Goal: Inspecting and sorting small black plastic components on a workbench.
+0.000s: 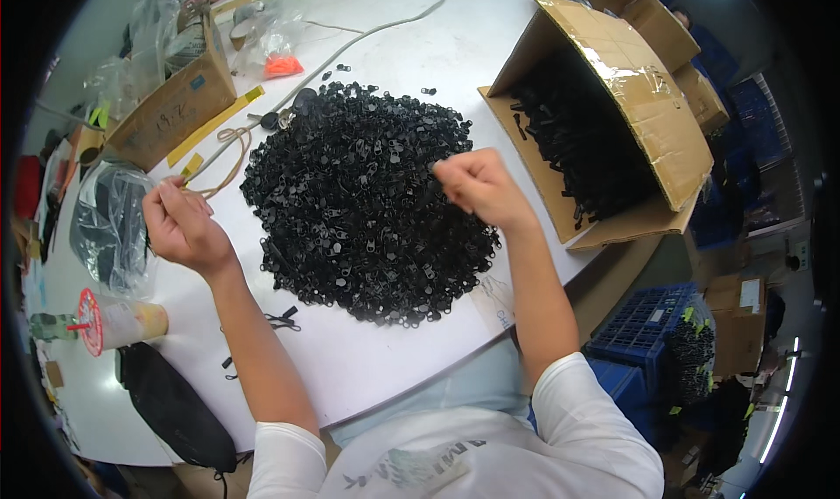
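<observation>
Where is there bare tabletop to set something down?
Free: the white table between the pile of black zipper pulls and the near edge, and beyond the pile toward the grey cable. Crowded: far left around the small cardboard box.

Both forearms bare, entering from the lower edge, white short sleeves at the elbows. Left forearm angled up and leftward; left hand (179,223) raised, back of hand toward the camera, fingers curled in, thumb and forefinger tips pinched together at the top. Right forearm running up and slightly leftward, wrist bent; right hand (479,186) in a loose fist, knuckles up, fingertips tucked under and pointing left. Contents of either pinch too small to tell. Hands well apart, at roughly the same height, neither touching the other.
</observation>
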Action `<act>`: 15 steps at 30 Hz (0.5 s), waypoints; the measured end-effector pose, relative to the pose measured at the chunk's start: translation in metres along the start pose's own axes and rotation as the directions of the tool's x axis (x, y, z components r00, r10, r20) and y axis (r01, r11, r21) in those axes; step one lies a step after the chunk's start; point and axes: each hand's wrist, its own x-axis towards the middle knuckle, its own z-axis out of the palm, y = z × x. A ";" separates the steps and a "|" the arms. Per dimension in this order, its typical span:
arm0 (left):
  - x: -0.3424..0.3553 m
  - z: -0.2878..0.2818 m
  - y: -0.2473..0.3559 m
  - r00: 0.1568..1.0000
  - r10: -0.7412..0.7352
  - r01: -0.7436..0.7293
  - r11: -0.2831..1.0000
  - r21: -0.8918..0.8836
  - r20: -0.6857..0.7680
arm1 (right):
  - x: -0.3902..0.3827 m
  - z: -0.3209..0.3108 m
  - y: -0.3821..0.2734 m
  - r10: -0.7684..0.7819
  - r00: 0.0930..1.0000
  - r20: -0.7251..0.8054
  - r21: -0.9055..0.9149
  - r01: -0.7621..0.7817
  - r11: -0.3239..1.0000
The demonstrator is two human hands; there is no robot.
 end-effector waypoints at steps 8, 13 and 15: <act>0.002 0.004 0.002 0.997 -0.008 0.008 1.000 0.000 -0.077 | -0.027 -0.092 0.017 -0.011 0.511 -0.859 -0.001 0.019 1.000; 0.002 0.010 0.003 0.994 0.101 -0.098 0.994 0.056 -0.052 | -0.025 -0.023 0.011 0.037 0.632 -0.774 0.197 0.185 0.963; 0.000 0.015 0.019 0.993 0.115 -0.117 0.985 0.123 0.019 | -0.022 0.057 -0.007 -0.070 0.881 -0.468 0.006 0.082 0.997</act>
